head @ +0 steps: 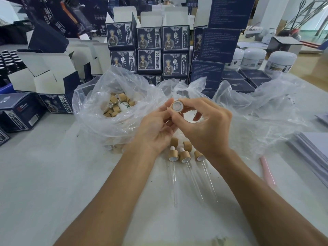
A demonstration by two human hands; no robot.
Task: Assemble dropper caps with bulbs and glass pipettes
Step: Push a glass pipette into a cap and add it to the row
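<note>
Toward the tabletop's far left, a clear plastic bag [99, 110] holds loose bamboo caps [116, 105]. Above the table's middle, the left hand [156, 130] curls its fingers beside the dropper cap [177, 106]; whether it touches is unclear. The right hand [205, 128] pinches that cap, open end up. Below them three assembled droppers [184, 157] lie side by side, pipettes toward the near edge.

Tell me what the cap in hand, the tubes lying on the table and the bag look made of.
Cap: collar looks like bamboo or wood, tan and matte; its white inner liner is probably plastic. Tubes: clear and thin with faint highlights, likely glass. Bag: thin transparent plastic film, crinkled and glossy. The right hand pinches the cap; the left hand steadies it.
</note>
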